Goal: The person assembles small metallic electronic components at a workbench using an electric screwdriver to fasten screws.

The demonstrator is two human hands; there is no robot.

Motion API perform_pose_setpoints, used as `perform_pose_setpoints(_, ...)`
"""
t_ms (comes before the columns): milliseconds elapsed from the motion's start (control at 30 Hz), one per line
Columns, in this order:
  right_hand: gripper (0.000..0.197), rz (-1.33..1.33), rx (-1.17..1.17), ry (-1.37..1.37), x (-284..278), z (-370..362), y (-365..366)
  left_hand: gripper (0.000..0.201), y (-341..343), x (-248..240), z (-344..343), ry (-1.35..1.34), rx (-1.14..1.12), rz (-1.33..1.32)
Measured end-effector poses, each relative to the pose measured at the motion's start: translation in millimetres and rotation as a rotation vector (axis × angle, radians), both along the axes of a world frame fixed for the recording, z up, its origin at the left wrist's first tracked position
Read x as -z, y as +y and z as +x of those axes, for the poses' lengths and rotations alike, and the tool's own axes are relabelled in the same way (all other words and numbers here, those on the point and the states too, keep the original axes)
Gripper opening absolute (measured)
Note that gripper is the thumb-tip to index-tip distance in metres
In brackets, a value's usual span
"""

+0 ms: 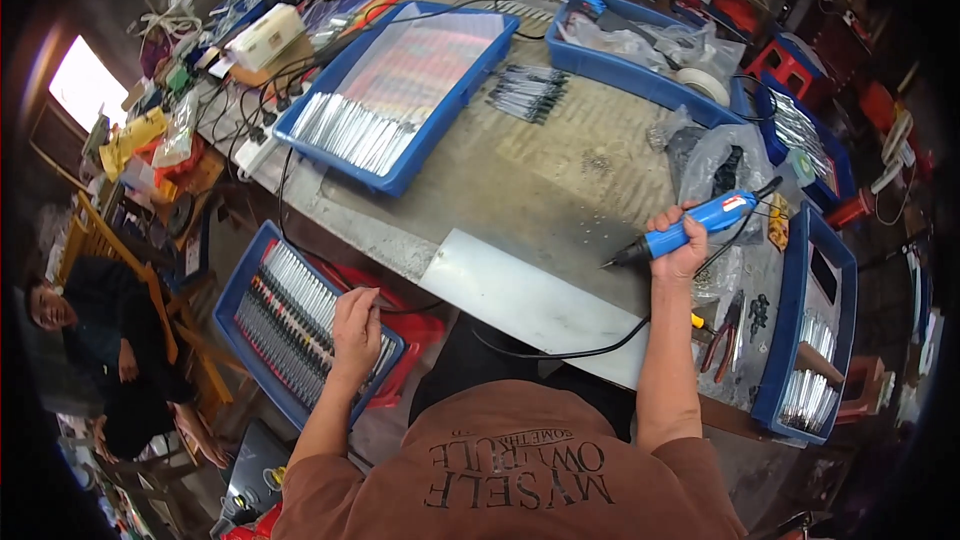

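Note:
My right hand (681, 249) is wrapped around a blue electric screwdriver (708, 220), held above the table with its dark tip pointing left. A black cord runs from the tool. My left hand (357, 328) is by the right part of a blue tray (226, 312) at the lower left. Its fingers are bent and close together, and whatever they may hold is hidden. That tray has rows of slim rod-shaped pieces (283, 325), silver at one end and dark at the other. In front of me a white board (520, 295) lies along the table edge.
A larger blue tray (385, 183) holds silver strips. Dark slim pieces (528, 90) lie in a bundle near it. Tiny bits are scattered mid-table. Red-handled pliers (722, 345) and a blue tray (775, 395) are at right. One person (110, 340) sits at left, another at the far end.

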State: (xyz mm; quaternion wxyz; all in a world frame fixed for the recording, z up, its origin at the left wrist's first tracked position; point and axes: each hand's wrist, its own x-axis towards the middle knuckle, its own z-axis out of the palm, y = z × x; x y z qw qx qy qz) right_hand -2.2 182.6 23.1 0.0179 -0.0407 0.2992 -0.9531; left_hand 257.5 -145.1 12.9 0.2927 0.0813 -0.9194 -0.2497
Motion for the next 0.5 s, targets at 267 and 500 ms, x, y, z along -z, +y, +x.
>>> perform_pose_setpoints(267, 0.029, 0.036, 0.057, 0.002, -3, 1, -3, 0.025, 28, -24, -58, 0.092, 0.202, -0.032)
perform_pose_setpoints(500, 0.029, 0.032, 0.114, -0.006, -8, 3, -3, 0.026, 42, -32, -129, 0.088, 0.372, -0.126)
